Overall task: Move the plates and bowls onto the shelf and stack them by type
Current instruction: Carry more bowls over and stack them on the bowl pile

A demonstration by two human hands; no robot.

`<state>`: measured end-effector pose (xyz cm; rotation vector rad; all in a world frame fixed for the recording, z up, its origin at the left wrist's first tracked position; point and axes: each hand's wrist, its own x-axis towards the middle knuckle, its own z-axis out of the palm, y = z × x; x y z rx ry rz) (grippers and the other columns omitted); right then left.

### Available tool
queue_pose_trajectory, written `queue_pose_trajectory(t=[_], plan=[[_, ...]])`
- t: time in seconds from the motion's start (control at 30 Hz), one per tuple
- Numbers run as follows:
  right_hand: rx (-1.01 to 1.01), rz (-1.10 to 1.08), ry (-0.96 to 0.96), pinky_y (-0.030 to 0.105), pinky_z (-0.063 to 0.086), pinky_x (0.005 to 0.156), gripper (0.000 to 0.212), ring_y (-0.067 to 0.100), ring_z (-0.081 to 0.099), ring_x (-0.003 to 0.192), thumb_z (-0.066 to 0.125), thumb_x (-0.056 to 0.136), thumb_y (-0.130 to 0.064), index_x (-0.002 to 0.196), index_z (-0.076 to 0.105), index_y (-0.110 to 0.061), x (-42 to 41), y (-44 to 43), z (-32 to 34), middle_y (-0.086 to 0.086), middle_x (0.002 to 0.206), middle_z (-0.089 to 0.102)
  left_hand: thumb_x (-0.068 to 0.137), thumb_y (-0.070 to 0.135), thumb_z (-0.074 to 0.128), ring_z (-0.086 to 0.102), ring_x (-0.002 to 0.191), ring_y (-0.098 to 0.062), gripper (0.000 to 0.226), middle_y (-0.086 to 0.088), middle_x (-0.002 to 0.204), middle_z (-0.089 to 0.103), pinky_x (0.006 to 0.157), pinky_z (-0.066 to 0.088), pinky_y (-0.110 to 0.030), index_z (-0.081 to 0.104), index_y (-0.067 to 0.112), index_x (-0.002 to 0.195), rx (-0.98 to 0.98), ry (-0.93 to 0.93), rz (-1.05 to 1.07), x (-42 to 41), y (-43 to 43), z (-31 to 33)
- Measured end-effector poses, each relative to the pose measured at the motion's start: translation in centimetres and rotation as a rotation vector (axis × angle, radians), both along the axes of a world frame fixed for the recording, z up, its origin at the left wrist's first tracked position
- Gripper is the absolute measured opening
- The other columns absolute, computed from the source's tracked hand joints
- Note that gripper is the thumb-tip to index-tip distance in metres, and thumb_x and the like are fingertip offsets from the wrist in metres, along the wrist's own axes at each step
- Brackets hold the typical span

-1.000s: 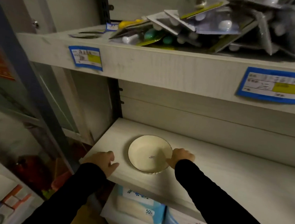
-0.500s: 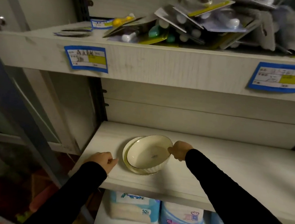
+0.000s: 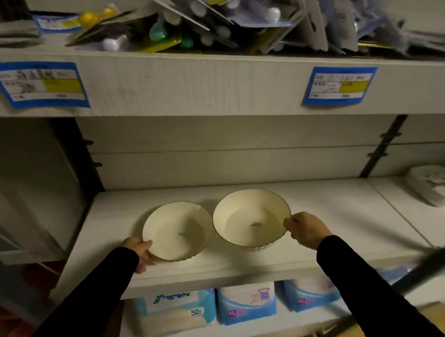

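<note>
Cream left bowl (image 3: 177,231) and right bowl (image 3: 251,219) sit side by side on the shelf (image 3: 336,210).
So left hand (image 3: 139,250) curls round the left bowl's near-left rim, and right hand (image 3: 306,229) pinches the right bowl's right rim, fingers bent tight.

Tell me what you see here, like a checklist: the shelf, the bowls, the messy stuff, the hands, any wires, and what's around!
Surface: pale wood-grain shelf board.
Job's things: left bowl and right bowl, cream with dark rims, side by side, not stacked.
Clutter: heap of carded packets on the upper shelf.
Hands: left hand grips the left bowl's near rim; right hand pinches the right bowl's rim.
Cables: nothing seen.
Surroundings: blue price labels on the upper shelf's edge, blue packs below, white lidded box to the right.
</note>
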<state>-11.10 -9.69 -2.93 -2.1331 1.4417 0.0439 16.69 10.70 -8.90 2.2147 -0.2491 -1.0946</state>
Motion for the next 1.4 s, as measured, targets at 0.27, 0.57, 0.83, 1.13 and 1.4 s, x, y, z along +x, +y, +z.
queue_pose_trajectory(t=[0.27, 0.57, 0.83, 1.13, 1.4], plan=[[0.015, -0.193, -0.102, 0.027, 0.037, 0.068, 0.039, 0.024, 0.046, 0.065, 0.043, 0.092, -0.022, 0.054, 0.047, -0.015, -5.6, 1.3, -0.8, -0.001, 0.057, 0.050, 0.092, 0.004, 0.040, 0.048, 0.048, -0.024, 0.030, -0.018, 0.068, 0.057, 0.031, 0.037, -0.020, 0.052, -0.016, 0.112, -0.044, -0.254, -0.071, -0.5, -1.0, 1.8], [-0.044, -0.326, -0.189, 0.029, 0.035, 0.059, 0.041, 0.019, 0.043, 0.059, 0.042, 0.095, -0.021, 0.054, 0.045, -0.017, -13.9, 2.0, 0.2, 0.004, 0.065, 0.051, 0.090, 0.005, 0.043, 0.047, 0.040, -0.025, 0.019, -0.003, 0.026, 0.050, 0.041, 0.036, -0.023, 0.056, -0.003, 0.079, -0.241, -0.330, -0.175, -5.5, -6.4, 6.2], [-0.084, -0.511, -0.241, 0.031, 0.034, 0.062, 0.039, 0.019, 0.043, 0.060, 0.042, 0.095, -0.026, 0.059, 0.049, -0.013, -25.0, 1.8, 0.6, 0.004, 0.063, 0.049, 0.089, 0.004, 0.044, 0.048, 0.023, -0.015, 0.026, 0.000, 0.026, 0.052, 0.027, 0.030, -0.008, 0.051, 0.007, 0.065, -0.297, -0.288, -0.448, -16.2, -12.7, 7.1], [-0.103, -0.614, -0.242, 0.032, 0.028, 0.058, 0.041, 0.015, 0.036, 0.053, 0.042, 0.096, -0.021, 0.056, 0.040, -0.015, -41.3, 0.7, 1.7, 0.000, 0.057, 0.042, 0.089, 0.004, 0.046, 0.050, 0.031, -0.019, 0.021, -0.012, 0.041, 0.055, 0.026, 0.033, -0.012, 0.057, -0.001, 0.071, -0.300, -0.292, -0.679, -32.4, -18.7, 8.0], [-0.117, -0.749, -0.230, 0.031, 0.028, 0.054, 0.038, 0.015, 0.037, 0.053, 0.040, 0.097, -0.021, 0.060, 0.045, -0.012, -56.0, -0.9, 1.6, -0.002, 0.057, 0.043, 0.088, -0.001, 0.046, 0.049, 0.021, -0.015, 0.023, -0.005, 0.027, 0.051, 0.028, 0.037, -0.012, 0.054, -0.005, 0.066, -0.334, -0.157, -0.715, -46.0, -24.3, 6.8]])
